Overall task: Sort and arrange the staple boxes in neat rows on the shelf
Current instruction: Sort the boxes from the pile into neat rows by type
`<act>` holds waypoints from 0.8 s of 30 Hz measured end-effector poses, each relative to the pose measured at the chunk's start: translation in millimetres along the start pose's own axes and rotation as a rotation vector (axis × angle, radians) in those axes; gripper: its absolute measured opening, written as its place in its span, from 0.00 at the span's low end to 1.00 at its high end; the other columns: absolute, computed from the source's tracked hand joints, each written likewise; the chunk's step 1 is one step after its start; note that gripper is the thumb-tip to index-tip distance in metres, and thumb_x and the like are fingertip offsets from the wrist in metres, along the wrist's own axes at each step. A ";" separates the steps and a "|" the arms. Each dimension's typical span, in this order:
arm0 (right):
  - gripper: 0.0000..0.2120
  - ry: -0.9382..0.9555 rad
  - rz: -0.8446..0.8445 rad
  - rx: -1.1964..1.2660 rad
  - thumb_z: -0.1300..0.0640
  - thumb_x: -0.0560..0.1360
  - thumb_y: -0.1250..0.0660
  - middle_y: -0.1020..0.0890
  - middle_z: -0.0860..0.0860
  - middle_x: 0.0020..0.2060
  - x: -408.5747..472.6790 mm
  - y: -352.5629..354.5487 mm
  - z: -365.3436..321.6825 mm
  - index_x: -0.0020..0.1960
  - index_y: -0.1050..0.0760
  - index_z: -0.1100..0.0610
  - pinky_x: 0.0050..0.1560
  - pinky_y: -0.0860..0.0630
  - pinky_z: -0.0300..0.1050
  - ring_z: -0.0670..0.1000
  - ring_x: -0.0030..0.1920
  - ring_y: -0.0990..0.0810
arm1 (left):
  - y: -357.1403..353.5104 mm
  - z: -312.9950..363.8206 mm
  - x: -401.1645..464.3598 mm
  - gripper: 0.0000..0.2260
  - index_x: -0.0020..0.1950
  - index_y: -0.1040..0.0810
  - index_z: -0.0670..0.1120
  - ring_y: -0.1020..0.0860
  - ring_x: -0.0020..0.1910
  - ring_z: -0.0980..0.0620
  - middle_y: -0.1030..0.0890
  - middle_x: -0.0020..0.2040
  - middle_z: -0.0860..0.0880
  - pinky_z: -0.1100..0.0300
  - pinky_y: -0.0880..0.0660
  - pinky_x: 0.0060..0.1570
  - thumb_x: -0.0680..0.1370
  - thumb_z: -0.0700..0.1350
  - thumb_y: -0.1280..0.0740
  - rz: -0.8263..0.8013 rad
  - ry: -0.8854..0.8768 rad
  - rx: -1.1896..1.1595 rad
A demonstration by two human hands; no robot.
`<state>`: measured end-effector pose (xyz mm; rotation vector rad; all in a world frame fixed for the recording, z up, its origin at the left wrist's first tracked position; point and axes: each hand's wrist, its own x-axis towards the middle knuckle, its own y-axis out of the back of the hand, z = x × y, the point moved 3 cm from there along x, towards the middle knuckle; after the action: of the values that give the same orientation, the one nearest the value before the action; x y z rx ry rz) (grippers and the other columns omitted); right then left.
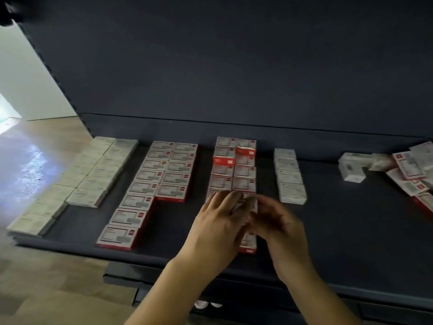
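Staple boxes lie in rows on a dark shelf (339, 219). At the left is a double row of plain white boxes (93, 174). Beside it lies a double row of red-and-white boxes (161, 177). A third double row of red-and-white boxes (234, 167) runs down the middle, and both my hands rest on its near end. My left hand (218, 221) and my right hand (276, 221) meet over a red-and-white box (248, 242), fingers curled on it. A short single row of white boxes (289, 174) lies to the right.
An unsorted heap of white and red-and-white boxes (398, 167) lies at the shelf's far right. The dark back panel (234, 66) rises behind the rows. A lower shelf edge (164, 277) juts out below. Wooden floor (46, 289) shows at the left.
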<state>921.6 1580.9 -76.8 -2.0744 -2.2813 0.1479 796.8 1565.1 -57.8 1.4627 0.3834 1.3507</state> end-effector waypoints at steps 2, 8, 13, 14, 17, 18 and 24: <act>0.16 -0.004 -0.021 -0.035 0.67 0.71 0.32 0.16 0.48 0.46 -2.3 -25.0 8.2 0.52 0.22 0.48 0.48 0.20 0.47 0.48 0.47 0.18 | 8.0 -23.6 -12.9 0.18 0.59 0.22 0.44 0.25 0.51 0.49 0.21 0.52 0.48 0.56 0.22 0.45 0.72 0.47 0.37 0.013 -0.020 -0.009; 0.17 0.241 -0.019 -0.430 0.58 0.75 0.33 0.26 0.42 0.52 9.5 -73.9 9.5 0.62 0.30 0.47 0.47 0.27 0.29 0.38 0.50 0.25 | 18.8 -103.2 -41.3 0.21 0.61 0.23 0.42 0.19 0.46 0.45 0.19 0.51 0.45 0.57 0.21 0.37 0.73 0.51 0.38 -0.125 -0.026 -0.010; 0.22 0.349 0.041 -0.600 0.61 0.74 0.33 0.30 0.40 0.53 19.2 -90.7 15.9 0.66 0.33 0.52 0.50 0.28 0.28 0.39 0.50 0.26 | 3.3 -152.2 -64.4 0.16 0.54 0.18 0.43 0.18 0.49 0.44 0.18 0.53 0.44 0.51 0.19 0.44 0.67 0.42 0.27 -0.247 -0.005 -0.036; 0.23 0.358 0.042 -0.619 0.62 0.74 0.33 0.30 0.40 0.53 19.1 -93.9 17.5 0.66 0.33 0.51 0.50 0.28 0.27 0.39 0.50 0.26 | 0.8 -155.1 -66.4 0.15 0.52 0.18 0.43 0.18 0.49 0.45 0.18 0.52 0.45 0.52 0.19 0.44 0.66 0.42 0.27 -0.249 -0.015 -0.024; 0.23 0.364 0.026 -0.655 0.62 0.74 0.33 0.30 0.40 0.52 17.3 -101.8 22.7 0.66 0.33 0.50 0.49 0.28 0.28 0.39 0.49 0.25 | -1.5 -158.0 -66.0 0.14 0.50 0.17 0.44 0.23 0.54 0.47 0.20 0.54 0.46 0.53 0.20 0.44 0.65 0.39 0.23 -0.216 -0.038 -0.056; 0.23 0.362 0.023 -0.663 0.62 0.74 0.33 0.30 0.40 0.52 17.4 -103.3 24.1 0.66 0.33 0.50 0.49 0.27 0.30 0.40 0.49 0.25 | -0.8 -158.2 -65.3 0.14 0.50 0.17 0.44 0.27 0.55 0.48 0.22 0.55 0.46 0.53 0.20 0.45 0.65 0.38 0.23 -0.202 -0.033 -0.076; 0.21 0.335 0.009 -0.664 0.61 0.74 0.33 0.28 0.42 0.52 21.7 -110.6 28.5 0.65 0.31 0.50 0.48 0.28 0.30 0.39 0.49 0.25 | 5.1 -163.4 -57.0 0.10 0.46 0.15 0.48 0.30 0.64 0.42 0.25 0.64 0.43 0.45 0.25 0.54 0.66 0.41 0.24 -0.189 0.091 -0.106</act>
<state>807.1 1591.2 -93.8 -2.1274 -2.2933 -1.0045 636.3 1594.0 -115.8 1.2489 0.4894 1.2687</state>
